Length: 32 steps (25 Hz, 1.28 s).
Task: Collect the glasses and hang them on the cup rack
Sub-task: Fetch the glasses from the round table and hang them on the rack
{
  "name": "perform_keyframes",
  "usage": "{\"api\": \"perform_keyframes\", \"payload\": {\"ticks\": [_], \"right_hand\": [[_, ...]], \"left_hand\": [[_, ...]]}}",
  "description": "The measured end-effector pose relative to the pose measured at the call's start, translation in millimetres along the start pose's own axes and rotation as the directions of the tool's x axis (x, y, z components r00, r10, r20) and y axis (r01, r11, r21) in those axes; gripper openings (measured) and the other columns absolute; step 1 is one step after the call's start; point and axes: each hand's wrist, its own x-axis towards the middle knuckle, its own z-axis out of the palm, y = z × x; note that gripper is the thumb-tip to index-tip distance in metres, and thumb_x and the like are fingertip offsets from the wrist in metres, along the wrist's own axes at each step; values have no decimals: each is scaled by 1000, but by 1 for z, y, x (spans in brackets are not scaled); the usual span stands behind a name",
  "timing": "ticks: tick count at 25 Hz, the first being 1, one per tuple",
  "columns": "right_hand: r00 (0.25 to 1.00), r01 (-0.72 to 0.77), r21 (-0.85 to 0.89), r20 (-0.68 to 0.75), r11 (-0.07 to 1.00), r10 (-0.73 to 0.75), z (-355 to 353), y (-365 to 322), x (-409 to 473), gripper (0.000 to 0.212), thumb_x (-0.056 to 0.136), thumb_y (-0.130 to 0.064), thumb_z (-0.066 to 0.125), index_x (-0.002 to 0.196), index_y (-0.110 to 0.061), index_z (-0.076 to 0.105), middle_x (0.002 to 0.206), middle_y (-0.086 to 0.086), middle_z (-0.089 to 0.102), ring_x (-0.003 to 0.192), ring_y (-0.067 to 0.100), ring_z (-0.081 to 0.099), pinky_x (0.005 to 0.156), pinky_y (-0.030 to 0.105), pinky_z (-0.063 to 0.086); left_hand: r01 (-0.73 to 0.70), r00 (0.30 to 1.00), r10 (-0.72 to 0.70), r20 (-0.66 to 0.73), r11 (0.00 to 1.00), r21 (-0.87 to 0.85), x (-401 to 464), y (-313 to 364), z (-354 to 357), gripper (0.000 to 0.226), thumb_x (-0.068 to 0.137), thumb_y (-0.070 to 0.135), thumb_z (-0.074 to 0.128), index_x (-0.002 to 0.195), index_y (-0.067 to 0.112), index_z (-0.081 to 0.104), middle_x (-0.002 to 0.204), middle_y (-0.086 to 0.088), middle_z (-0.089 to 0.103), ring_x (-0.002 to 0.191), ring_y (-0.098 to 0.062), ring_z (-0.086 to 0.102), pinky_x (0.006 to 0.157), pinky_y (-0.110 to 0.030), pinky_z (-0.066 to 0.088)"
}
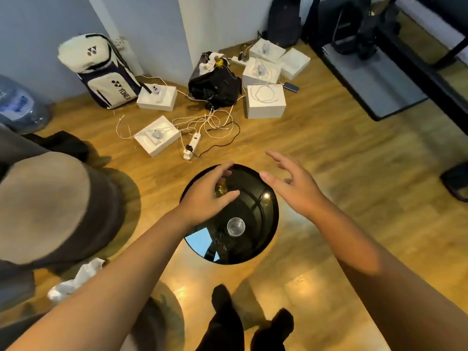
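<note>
Glasses first: I see one clear glass [235, 226] standing upright, mouth up, on the near half of a round black glossy worktop [263, 231], with nothing touching it. A second, amber-tinted glass [220, 190] sits toward the far left part of the same worktop, mostly hidden under my left hand [211, 196]. That hand comes down over it from above with thumb and fingers curved around it; I can make out the thumb on the near side and fingertips on the far side, so I read it as gripping the glass, though the contact itself is partly covered. My right hand [293, 184] hovers over the right edge of the worktop, fingers spread and relaxed, holding nothing and touching nothing that I can see.

Below the worktop, near the bottom edge of the view, my dark-clad feet [250, 325] stand on the wooden floor [342, 160]. To the left is a round stool [50, 206] with a tan seat and dark sides. Farther off on the floor lie several white boxes [266, 101], a tangle of white cables with a power strip [192, 145], a black bag [215, 84] and a white racket backpack [101, 72] leaning against the wall.
</note>
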Motion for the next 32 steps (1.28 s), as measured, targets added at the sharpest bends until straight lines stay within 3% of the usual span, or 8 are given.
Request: {"api": "perform_keyframes", "payload": {"ticks": [3,5,9,13,19,22,28,32], "right_hand": [[998,-21,-16,66,1000,22,17,33,3,64,93,-54,71,152,-49,46,151,-15,46,136,2,45,101,18,42],[995,-55,1,84,998,55,30,58,7,65,93,-52,73,152,-49,45,149,-17,46,135,0,45,98,14,38],[990,-121,44,74,992,118,54,107,11,63,91,-58,69,149,-53,45,151,-16,47,139,7,46,111,37,45],[982,-173,48,83,984,169,72,146,18,69,85,-71,62,149,-55,43,156,-13,45,142,11,44,114,47,46],[976,-166,21,148,986,161,97,202,18,81,82,-59,78,153,-52,39,158,-14,42,144,10,41,110,37,44],[971,-148,-2,191,989,145,112,235,14,92,76,-58,85,154,-53,36,160,-13,41,145,10,40,113,41,44],[962,-68,-89,258,994,89,149,298,12,109,71,-42,96,158,-48,31,161,-8,42,148,14,39,110,33,43],[964,-63,-66,253,996,78,178,332,15,112,73,-36,95,161,-43,27,162,-3,42,148,14,39,115,40,43]], "left_hand": [[24,997,-24,74,1000,3,7,-29,31,84,92,41,76,161,40,28,146,11,55,132,-8,55,110,-36,48],[36,994,-38,102,999,20,15,-47,47,85,91,42,77,161,39,28,147,11,55,132,-7,54,110,-35,48],[55,991,-62,117,997,61,31,-81,73,86,89,43,79,161,37,31,147,12,54,132,-4,52,110,-36,49],[90,991,-96,96,994,62,34,-115,103,86,88,42,80,160,36,33,148,14,53,133,-4,51,110,-38,50],[164,986,-165,34,986,34,13,-163,161,98,80,42,87,160,39,31,156,14,47,143,-6,44,113,-32,43],[194,981,-193,-25,981,15,0,-186,194,103,78,40,90,160,39,29,158,16,43,145,-5,39,114,-28,40],[270,945,-287,-160,956,-117,-7,-227,263,107,76,38,92,161,39,27,162,13,38,148,-9,38,119,-39,41],[274,925,-315,-212,940,-204,9,-246,303,117,71,42,94,163,32,23,162,10,37,147,-8,36,117,-32,36]]}}
